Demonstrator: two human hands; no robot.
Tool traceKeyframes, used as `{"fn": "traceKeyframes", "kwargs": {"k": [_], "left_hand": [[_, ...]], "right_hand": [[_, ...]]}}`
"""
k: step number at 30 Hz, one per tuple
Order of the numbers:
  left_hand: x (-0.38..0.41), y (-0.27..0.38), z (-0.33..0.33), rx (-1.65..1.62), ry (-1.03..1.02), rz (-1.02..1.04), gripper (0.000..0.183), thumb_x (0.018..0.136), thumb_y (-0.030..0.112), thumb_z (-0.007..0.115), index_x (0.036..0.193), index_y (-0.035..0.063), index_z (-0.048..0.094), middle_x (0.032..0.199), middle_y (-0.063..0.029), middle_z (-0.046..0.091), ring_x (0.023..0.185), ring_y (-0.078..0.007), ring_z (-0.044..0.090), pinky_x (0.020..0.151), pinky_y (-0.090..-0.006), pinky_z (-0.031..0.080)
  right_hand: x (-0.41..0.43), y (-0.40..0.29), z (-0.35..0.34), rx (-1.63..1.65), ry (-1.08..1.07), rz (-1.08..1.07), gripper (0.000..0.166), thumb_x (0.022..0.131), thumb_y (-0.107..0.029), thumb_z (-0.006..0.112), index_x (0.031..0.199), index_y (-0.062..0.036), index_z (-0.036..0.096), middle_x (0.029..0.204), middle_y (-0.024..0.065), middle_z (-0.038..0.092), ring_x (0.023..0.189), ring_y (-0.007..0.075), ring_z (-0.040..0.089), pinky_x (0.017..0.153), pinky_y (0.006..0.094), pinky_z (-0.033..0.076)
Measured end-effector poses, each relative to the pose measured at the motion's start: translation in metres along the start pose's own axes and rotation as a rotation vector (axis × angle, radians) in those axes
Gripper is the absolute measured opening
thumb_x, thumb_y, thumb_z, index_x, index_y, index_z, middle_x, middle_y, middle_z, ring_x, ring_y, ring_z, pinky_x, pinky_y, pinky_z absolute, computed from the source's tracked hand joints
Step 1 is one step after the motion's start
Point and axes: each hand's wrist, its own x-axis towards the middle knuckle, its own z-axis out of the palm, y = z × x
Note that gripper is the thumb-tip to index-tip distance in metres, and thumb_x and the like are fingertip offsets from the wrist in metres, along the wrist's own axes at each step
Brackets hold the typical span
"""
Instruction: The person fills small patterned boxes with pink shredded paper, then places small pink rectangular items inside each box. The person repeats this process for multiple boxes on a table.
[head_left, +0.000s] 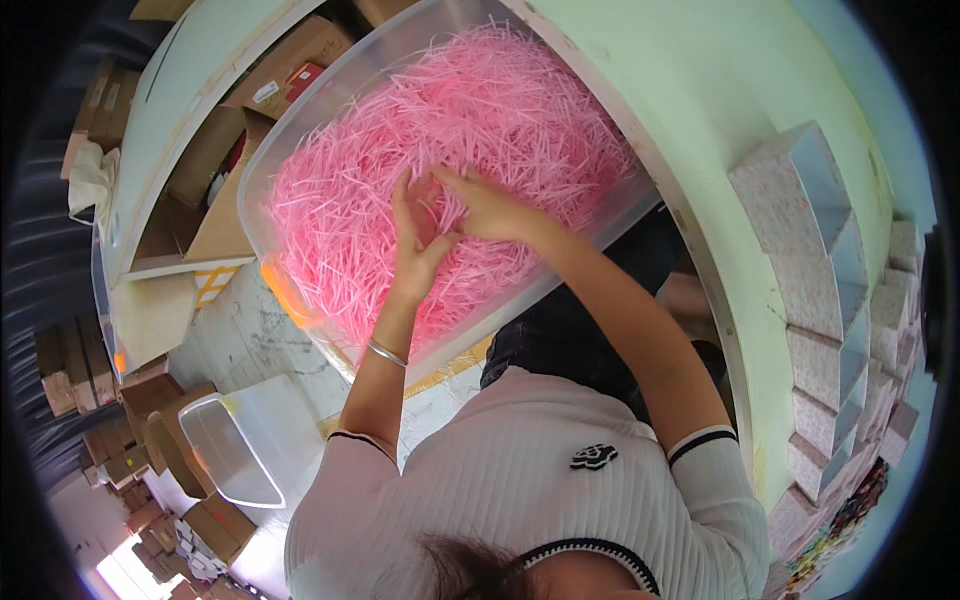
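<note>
A translucent plastic storage tub (259, 169) with an orange latch lies before me, heaped with pink shredded paper (517, 105). Over the middle of the heap, my left hand (420, 232) has its palm turned to the right and its fingers up; a metal bangle is on that wrist. Close on its right, my right hand (480, 206) is curved with the fingertips pointing left, and the two hands nearly meet around some pink strands. Some strands lie between thumb and fingers of the right hand, though how firmly they are held cannot be told.
A pale green tabletop (675, 75) on the right carries a row of speckled open boxes (806, 285). Cardboard boxes (225, 180) fill a shelf at the left. On the floor at lower left stand an empty translucent tub (262, 435) and more cartons (217, 525).
</note>
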Motion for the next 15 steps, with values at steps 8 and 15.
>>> {"fn": "traceKeyframes", "kwargs": {"k": [8,15], "left_hand": [[0.023,0.017,-0.044,0.797,0.111,0.177,0.065,0.067,0.014,0.064,0.124,0.0016,0.038,0.118,-0.0168,0.046,0.114,-0.0331,0.039,0.098,-0.0409,0.03],[0.057,-0.033,-0.002,0.559,-0.041,0.31,0.051,0.067,-0.001,0.053,0.118,-0.0009,0.046,0.117,-0.0211,0.049,0.109,-0.0357,0.046,0.093,-0.037,0.037]], "right_hand": [[0.019,-0.002,-0.054,0.987,0.366,0.444,0.024,0.076,-0.002,0.053,0.099,-0.004,0.058,0.08,0.0075,0.061,0.078,0.0137,0.058,0.072,0.0273,0.046],[0.035,0.006,-0.044,0.559,0.342,0.039,0.02,0.074,-0.002,0.056,0.094,-0.0017,0.06,0.086,0.0097,0.063,0.076,0.0151,0.057,0.069,0.0274,0.045]]}}
